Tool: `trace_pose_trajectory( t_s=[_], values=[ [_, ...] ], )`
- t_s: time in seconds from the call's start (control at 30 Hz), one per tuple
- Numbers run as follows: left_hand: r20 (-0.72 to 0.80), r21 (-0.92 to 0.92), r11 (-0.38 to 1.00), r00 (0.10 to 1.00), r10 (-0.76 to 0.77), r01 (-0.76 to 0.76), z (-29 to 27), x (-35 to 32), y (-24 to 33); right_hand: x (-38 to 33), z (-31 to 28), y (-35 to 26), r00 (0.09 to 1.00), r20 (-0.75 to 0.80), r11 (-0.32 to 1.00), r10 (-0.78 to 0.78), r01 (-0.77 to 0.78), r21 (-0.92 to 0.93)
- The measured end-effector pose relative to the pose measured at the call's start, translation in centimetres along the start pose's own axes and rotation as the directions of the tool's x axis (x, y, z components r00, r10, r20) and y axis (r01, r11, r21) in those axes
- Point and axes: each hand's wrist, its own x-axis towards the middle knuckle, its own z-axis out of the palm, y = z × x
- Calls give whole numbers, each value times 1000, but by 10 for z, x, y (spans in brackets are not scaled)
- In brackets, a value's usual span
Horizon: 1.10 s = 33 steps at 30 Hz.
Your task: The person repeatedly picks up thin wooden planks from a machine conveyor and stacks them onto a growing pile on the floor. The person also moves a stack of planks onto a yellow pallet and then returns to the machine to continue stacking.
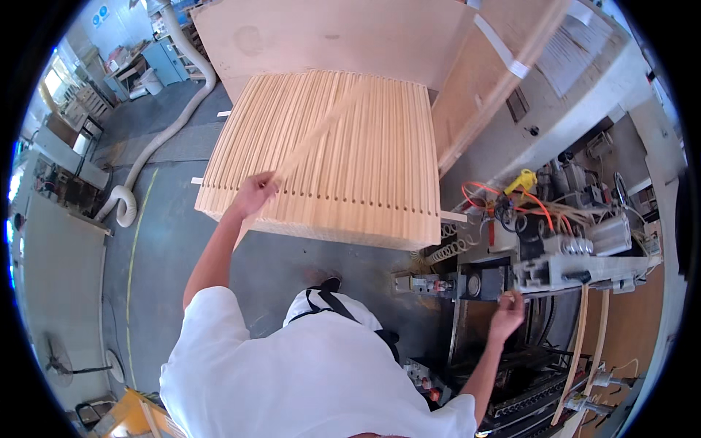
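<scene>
My left hand [257,191] is closed around a thin pale wooden strip [321,130]. The strip slants over a stack of grooved wooden slats [343,157], its far end toward the back and its near end below my hand. A row of dark holes crosses the slats close to the near edge. Off to the right, my right hand [507,318] is raised beside the grey metal rail of a machine [577,274]. Its fingers are curled together, and whatever they may hold is too small to make out.
A tall brown board [328,36] stands behind the stack. Right of it are orange air hoses [540,206] and a yellow air gun [521,181]. Two long wooden strips [580,350] lean by the machine. A flexible duct [175,124] trails across the floor at left.
</scene>
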Motion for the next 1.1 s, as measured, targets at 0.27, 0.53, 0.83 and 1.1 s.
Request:
trace_pose_trajectory(
  t_s=[0.27, 0.53, 0.83, 1.1],
  values=[
    [-404, 311, 939, 915, -12, 150, -39, 158, -40, -107, 122, -34, 970, 234, 978, 59, -9, -210],
    [-357, 459, 869, 934, -13, 187, -14, 244, -75, -206, 98, -23, 953, 84, 912, 290, -249, -327],
    [-180, 495, 845, 928, 327, -202, 10, 192, -70, -326, 103, -12, 956, -34, 896, 292, -286, -340],
    [572, 28, 803, 669, 475, -595, 97, -37, -11, -378, 156, -102, 949, -103, 888, 297, -314, -336]
  ],
)
